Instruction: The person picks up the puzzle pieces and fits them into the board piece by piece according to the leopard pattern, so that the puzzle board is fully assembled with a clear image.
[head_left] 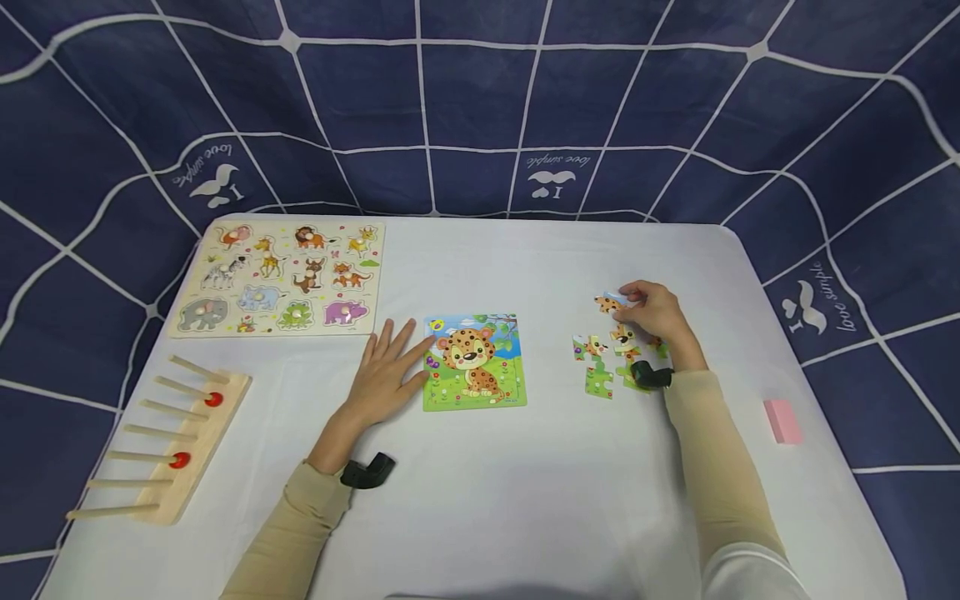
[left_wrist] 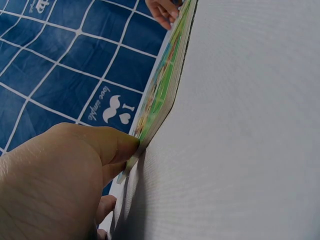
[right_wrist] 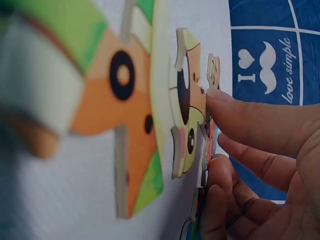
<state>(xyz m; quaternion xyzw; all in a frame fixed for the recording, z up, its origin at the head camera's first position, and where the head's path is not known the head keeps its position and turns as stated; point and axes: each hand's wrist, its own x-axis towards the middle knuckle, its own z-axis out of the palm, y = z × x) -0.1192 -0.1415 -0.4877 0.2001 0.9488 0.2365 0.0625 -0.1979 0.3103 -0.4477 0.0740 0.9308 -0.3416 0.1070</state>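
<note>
My left hand (head_left: 384, 379) lies with its fingers spread at the left edge of a square leopard jigsaw puzzle (head_left: 472, 362). In the left wrist view its thumb (left_wrist: 120, 144) touches the side of the puzzle board. Over on the right, my right hand (head_left: 656, 315) pinches a spotted puzzle piece (head_left: 606, 303) with a bit of blue, between thumb and curled fingers. Several loose pieces (head_left: 599, 383) lie just below that hand, partly hidden by it and the wrist camera. The right wrist view shows orange pieces (right_wrist: 190, 100) close by the thumb.
A wooden animal peg puzzle (head_left: 315, 308) lies at the back left. Nearer on the left is a wooden peg rack (head_left: 198, 454) with two red beads (head_left: 179, 460). A pink block (head_left: 783, 422) sits near the right edge. Blue checked cloth (head_left: 480, 100) surrounds the white table.
</note>
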